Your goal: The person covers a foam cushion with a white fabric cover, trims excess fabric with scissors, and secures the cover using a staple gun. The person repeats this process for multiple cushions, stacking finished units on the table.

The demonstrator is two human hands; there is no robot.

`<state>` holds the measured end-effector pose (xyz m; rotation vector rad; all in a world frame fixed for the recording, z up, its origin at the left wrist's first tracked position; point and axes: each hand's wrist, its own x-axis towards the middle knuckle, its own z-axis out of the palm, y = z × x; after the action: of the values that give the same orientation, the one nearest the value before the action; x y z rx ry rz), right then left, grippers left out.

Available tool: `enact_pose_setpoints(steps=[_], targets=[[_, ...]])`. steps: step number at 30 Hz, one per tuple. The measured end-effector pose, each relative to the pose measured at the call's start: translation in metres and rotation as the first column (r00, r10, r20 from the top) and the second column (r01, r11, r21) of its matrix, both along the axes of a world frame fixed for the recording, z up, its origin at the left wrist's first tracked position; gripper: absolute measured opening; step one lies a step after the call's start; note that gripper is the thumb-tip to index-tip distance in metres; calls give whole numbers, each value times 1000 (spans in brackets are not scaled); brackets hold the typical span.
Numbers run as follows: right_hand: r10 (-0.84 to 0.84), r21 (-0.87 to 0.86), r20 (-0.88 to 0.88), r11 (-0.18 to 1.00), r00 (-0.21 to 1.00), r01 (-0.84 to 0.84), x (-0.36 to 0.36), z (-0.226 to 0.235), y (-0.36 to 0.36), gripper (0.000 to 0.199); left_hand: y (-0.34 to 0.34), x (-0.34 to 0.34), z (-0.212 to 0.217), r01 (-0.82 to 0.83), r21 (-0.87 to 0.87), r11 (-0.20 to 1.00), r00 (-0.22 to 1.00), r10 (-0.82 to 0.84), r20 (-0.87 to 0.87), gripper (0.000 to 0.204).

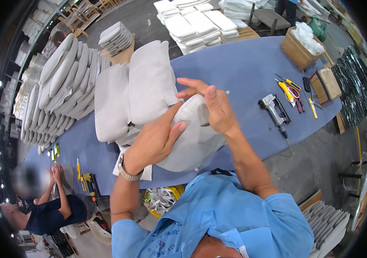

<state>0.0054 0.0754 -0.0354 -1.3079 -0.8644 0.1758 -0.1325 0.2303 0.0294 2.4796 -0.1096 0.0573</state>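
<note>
A light grey upholstered seat cushion [192, 145] with a rounded edge is tilted up in front of my body at the near side of the table. My left hand [154, 139], with a metal watch on the wrist, grips its left edge, the thumb lying on the fabric. Over the cushion's far edge, my right hand [217, 109] has its thumb raised and two fingers stretched to the left; its other fingers are partly hidden. Close beyond my left hand, a stack of similar grey cushions [149, 81] lies on the blue-covered table [243, 64].
A nail gun [274, 112], a yellow cutter [285, 91] and screwdrivers lie to the right. A carton of white stuffing [297, 53] stands at the far right corner. Tall cushion piles [65, 81] rise at left. Below is a yellow scrap bucket [177, 191]. Another person [56, 215] sits at lower left.
</note>
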Motion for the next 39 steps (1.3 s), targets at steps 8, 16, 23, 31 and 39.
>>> enact_pose_setpoints(steps=[8, 16, 23, 31, 39], targets=[[165, 471, -182, 880, 969, -61, -3, -16, 22, 72, 6, 16, 14, -83, 117, 990, 993, 92, -74, 54], [-125, 46, -103, 990, 987, 130, -42, -25, -10, 26, 49, -75, 5, -293, 27, 956, 949, 294, -115, 54], [-17, -215, -53, 977, 998, 5, -56, 6, 18, 44, 2, -62, -5, -456, -37, 889, 884, 457, 99, 45], [-364, -121, 19, 924, 931, 363, 12, 41, -18, 39, -50, 22, 16, -406, 92, 909, 882, 364, 298, 36], [-441, -240, 96, 860, 892, 450, 55, -13, -63, 43, -90, 89, -39, -194, 59, 979, 933, 166, 320, 49]])
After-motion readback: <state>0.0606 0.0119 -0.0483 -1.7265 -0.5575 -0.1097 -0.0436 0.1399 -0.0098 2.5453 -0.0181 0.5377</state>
